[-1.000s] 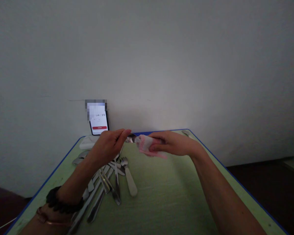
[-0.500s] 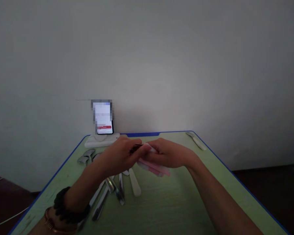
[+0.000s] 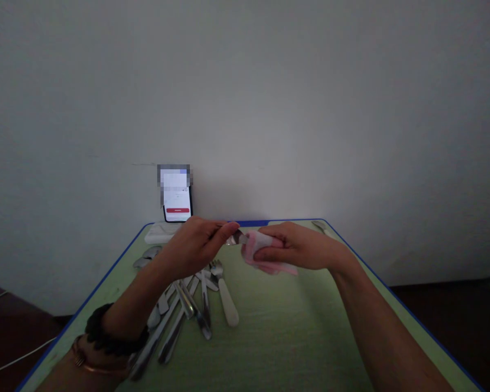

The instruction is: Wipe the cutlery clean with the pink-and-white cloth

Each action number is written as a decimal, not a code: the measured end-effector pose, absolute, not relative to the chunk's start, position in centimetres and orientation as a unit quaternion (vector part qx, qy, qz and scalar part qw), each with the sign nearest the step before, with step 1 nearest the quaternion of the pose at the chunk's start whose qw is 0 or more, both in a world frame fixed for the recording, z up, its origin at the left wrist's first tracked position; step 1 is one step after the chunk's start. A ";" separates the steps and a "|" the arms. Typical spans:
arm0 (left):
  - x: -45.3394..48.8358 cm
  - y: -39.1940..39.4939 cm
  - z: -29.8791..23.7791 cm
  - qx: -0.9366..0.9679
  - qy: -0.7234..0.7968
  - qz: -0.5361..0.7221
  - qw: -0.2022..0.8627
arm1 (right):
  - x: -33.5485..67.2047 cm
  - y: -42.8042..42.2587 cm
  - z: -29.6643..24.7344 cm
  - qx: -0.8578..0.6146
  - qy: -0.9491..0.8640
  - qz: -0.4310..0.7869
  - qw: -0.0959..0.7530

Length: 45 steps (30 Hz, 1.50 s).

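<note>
My left hand (image 3: pixel 198 245) is closed, thumb and fingers pinching a piece of metal cutlery (image 3: pixel 236 238). Its broad shiny end shows between my hands; whether it is a spoon or a fork I cannot tell. My right hand (image 3: pixel 296 245) grips a folded pink-and-white cloth (image 3: pixel 255 253), right beside the metal end. Both hands are raised over the table. Below and left of them lies a pile of metal cutlery (image 3: pixel 183 305), partly hidden by my left arm. A fork with a pale handle (image 3: pixel 227 305) lies at the pile's right side.
The green table (image 3: pixel 277 337) has a blue edge and stands against a grey wall. A phone (image 3: pixel 177 201) leans upright at the back left, behind a white object (image 3: pixel 159 233). At the back right lies another utensil (image 3: pixel 322 226), partly covered by my right hand.
My hands have drawn apart a little, uncovering the metal end between them. The cloth has moved slightly right and up with my right hand.
</note>
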<state>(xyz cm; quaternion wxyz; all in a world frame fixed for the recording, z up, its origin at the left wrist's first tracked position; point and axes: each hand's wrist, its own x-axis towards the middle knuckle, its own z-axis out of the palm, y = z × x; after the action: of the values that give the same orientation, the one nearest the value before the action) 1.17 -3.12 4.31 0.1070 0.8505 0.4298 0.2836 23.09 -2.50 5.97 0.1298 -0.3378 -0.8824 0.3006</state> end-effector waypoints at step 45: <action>-0.3 -2.9 4.7 0.720 0.556 0.372 0.185 | 22.7 -3.1 6.7 -0.387 -0.879 0.216 0.175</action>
<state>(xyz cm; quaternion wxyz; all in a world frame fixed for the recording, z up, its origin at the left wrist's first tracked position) -0.26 -2.92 4.72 0.1849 0.7200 0.5559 0.3720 22.70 -3.10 6.66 0.1747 -0.3868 -0.8793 0.2159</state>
